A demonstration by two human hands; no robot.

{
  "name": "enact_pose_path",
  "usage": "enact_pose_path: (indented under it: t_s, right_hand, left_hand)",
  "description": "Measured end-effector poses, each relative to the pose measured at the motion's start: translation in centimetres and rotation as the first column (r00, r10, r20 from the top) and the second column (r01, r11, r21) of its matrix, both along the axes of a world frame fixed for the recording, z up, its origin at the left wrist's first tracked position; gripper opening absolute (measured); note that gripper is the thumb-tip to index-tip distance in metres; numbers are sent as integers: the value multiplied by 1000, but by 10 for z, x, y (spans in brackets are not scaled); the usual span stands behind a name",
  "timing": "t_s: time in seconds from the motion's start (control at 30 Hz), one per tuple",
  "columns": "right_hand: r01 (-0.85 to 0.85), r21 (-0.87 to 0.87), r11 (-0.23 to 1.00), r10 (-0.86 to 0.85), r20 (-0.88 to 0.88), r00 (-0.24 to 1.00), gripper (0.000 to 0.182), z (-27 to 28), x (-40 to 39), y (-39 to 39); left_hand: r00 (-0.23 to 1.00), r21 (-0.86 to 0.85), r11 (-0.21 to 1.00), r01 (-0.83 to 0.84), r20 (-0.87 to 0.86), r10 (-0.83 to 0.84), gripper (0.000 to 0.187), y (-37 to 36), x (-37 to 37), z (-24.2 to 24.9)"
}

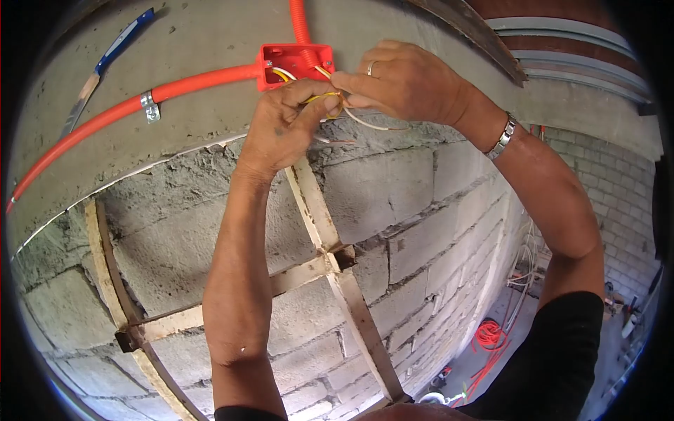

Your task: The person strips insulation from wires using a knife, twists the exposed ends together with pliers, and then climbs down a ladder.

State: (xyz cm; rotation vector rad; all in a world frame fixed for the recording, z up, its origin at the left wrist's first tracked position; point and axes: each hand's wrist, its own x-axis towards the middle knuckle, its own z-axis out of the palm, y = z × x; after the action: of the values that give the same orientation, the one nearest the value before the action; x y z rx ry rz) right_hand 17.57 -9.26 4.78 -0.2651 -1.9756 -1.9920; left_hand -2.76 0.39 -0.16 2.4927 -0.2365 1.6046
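Observation:
Both my hands are raised just below an orange-red junction box (pixel 295 52) fixed to the concrete. My left hand (pixel 284 126) pinches a yellow wire (pixel 317 97) between thumb and fingers. Close beside it, my right hand (pixel 400 84) is closed at the wire ends, its fingertips almost touching the left ones. White and yellow wires come out of the box. One white wire (pixel 368 126) hangs in a curve below my right fingers, and another white wire (pixel 330 141) pokes out beneath my left hand. My fingers hide the exact joint between the wires.
Orange conduit (pixel 203 83) runs left from the box, held by a metal clamp (pixel 150 107); corrugated conduit (pixel 300 24) rises above. A blue-handled saw (pixel 105 67) rests behind the left conduit. A metal frame (pixel 326 256) stands against the block wall. Red coiled tubing (pixel 490 335) lies on the floor.

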Motion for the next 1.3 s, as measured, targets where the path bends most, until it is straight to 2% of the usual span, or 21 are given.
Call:
enact_pose_path:
  t_s: [0.2,0.33,0.4,0.43,0.5,0.53,0.6,0.63,0.7,0.73,0.8,0.87,0.9,0.93,0.97,1.0,1.03,1.07,1.1,1.2,1.3]
  right_hand:
    - [-73,-140,987,47,-183,982,13,-12,-4,20]
    - [-186,-193,964,123,-298,947,14,-30,-16,25]
    - [-330,-304,894,108,-568,816,24,-37,-21,27]
    - [-329,-306,894,106,-568,816,24,-41,-23,30]
    - [-554,-337,761,95,-787,610,26,-47,-34,29]
    - [-552,-340,761,92,-786,612,26,-48,-40,23]
    - [-848,-394,355,-414,-879,235,36,-46,-50,7]
    - [-847,-395,355,-419,-878,234,36,-44,-48,3]
    - [-643,-612,461,-399,-790,466,40,-38,-35,-7]
    - [-640,-608,470,-396,-793,463,40,-42,-27,-13]
    - [-390,-333,859,-86,-843,530,36,-65,-14,-26]
    - [-633,-134,762,51,-963,265,30,-129,-12,-58]
    - [-700,-181,691,-28,-974,224,26,-178,4,-57]
    - [-731,-342,590,103,-867,488,27,-233,26,-35]
    - [-779,-489,392,-254,-872,419,36,-282,7,-46]
    - [-739,-630,237,-551,-714,432,61,-320,-9,-56]
    - [-607,-771,190,-696,-542,471,81,-358,-23,-57]
    - [-572,-819,-40,-843,-279,460,91,-366,-41,-69]
    - [-669,-708,226,-659,-617,430,90,-392,-56,-73]
    - [-789,-529,312,-618,-744,254,76,-434,-67,-59]
    - [-831,-456,320,-591,-781,201,68,-445,-71,-50]
  left_hand:
    - [997,-22,999,42,69,-41,13,-1,4,-3]
    - [996,-30,999,17,91,-14,13,-2,7,-3]
    - [990,-6,1000,12,140,-11,13,0,10,-5]
    - [990,-8,1000,13,139,-12,13,0,11,-6]
    - [965,110,983,-145,233,116,13,-1,13,-7]
    - [965,107,984,-144,236,115,13,0,12,-8]
    - [961,56,980,-190,215,174,12,0,9,-8]
    - [962,52,981,-187,214,172,12,-1,7,-9]
    - [987,32,995,-92,136,87,12,-5,8,-7]
    - [988,40,996,-85,136,79,12,-5,9,-6]
    - [988,-41,995,86,130,-80,13,-1,9,-6]
    - [989,-37,998,50,140,-45,13,-3,6,-7]
    - [991,-36,999,11,134,-6,14,-5,5,-7]
    - [991,-29,1000,3,137,1,14,-7,4,-7]
    - [986,-15,1000,-8,164,10,17,-9,5,-8]
    - [983,-3,1000,-18,185,18,19,-9,6,-9]
    - [984,-2,1000,-26,174,26,19,-10,7,-8]
    - [977,-29,1000,11,212,-5,21,-10,7,-8]
    - [967,-64,997,49,252,-31,23,-10,7,-12]
    - [925,37,998,-40,379,23,28,-6,4,-10]
    - [843,136,990,-45,536,-36,31,-1,7,-7]
